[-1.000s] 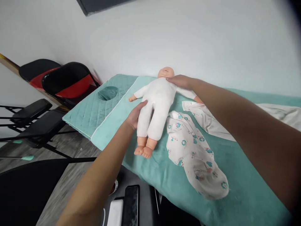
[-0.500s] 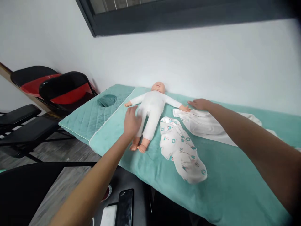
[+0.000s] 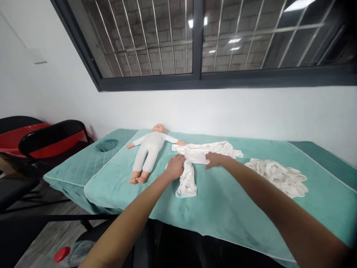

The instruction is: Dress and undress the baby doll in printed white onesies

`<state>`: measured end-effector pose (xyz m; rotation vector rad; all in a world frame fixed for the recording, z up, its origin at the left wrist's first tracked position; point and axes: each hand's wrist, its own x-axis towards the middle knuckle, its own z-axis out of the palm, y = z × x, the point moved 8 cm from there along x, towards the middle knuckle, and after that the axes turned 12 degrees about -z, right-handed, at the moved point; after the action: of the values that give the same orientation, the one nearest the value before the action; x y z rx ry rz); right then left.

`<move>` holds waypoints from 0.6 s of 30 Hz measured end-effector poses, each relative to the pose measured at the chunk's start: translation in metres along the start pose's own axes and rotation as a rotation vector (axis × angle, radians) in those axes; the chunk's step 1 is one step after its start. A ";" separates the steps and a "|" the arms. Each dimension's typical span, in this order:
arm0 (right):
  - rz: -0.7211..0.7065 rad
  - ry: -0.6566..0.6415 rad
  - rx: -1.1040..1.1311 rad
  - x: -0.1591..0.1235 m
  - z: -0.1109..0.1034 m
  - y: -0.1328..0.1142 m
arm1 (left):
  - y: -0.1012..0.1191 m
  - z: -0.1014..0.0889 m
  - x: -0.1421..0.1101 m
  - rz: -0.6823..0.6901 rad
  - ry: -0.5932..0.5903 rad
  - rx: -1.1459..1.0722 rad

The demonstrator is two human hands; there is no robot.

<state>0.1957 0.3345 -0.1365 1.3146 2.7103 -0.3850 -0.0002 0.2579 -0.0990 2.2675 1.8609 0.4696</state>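
My left hand [image 3: 175, 166] is closed over the upper part of a white baby garment [image 3: 187, 184] printed with small teal figures, which lies bunched on the bed. My right hand [image 3: 214, 160] is at the lower edge of a plain-looking white baby garment [image 3: 199, 152] spread out behind. Its thumb and fingers are apart; whether it presses the fabric is unclear. Left of both garments a baby doll [image 3: 150, 150] in a white bodysuit lies on its back, arms spread. One doll hand touches or nearly touches the white garment's left end.
A green padded bed [image 3: 223, 212] stands against the wall, with a face hole [image 3: 106, 145] at its left. A crumpled pile of pale cloth [image 3: 279, 176] lies on the right. Black-and-red chairs [image 3: 55, 143] stand left. Low down is a clear bottle [image 3: 79, 253] with a red cap.
The view has tilted up and shifted right. My left hand has moved from beside the doll's legs to the printed garment. My right hand has come to the white garment's near edge.
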 end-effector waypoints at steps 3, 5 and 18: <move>0.011 0.063 -0.034 -0.024 0.007 -0.003 | 0.035 0.004 0.002 -0.006 0.010 -0.020; -0.009 0.097 -0.051 -0.033 0.011 -0.011 | 0.046 0.006 0.000 -0.020 0.027 -0.035; -0.033 0.190 -0.146 -0.061 0.001 -0.025 | 0.051 0.060 -0.003 0.016 -0.030 -0.129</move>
<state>0.2137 0.2734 -0.1205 1.3303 2.8519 -0.0657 0.0672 0.2488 -0.1387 2.1947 1.7472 0.5384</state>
